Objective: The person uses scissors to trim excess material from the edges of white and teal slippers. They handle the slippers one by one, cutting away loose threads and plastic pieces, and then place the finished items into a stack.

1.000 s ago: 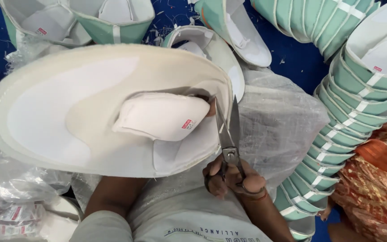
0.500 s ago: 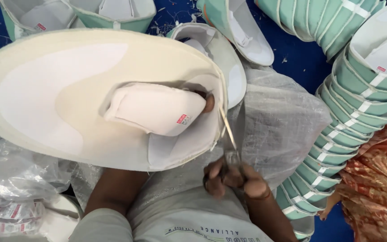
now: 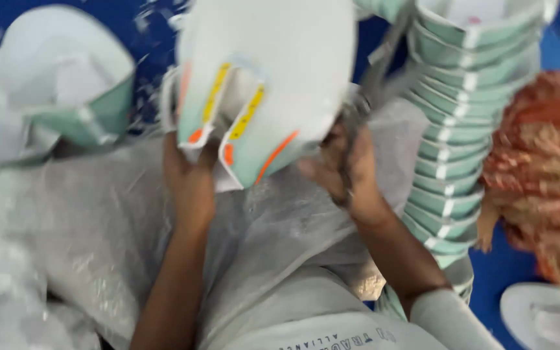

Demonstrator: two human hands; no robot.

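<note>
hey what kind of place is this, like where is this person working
Probably a small workshop or factory floor where hats or caps are made by hand. A tall stack of identical mint-green pieces stands beside the person, the left hand holds one such piece, and the right hand grips scissors.

Motion blur smears nearly everything I see here. The pale shoe upper (image 3: 273,78) runs past the top edge, so I can't see its full outline. My left hand (image 3: 192,178) has its fingertips tucked behind that piece, hidden. The scissors (image 3: 374,87) in my right hand (image 3: 345,172) are a grey streak; I can't tell whether the blades are apart. The stack of green pieces (image 3: 461,129) is cut off at the top.
</note>
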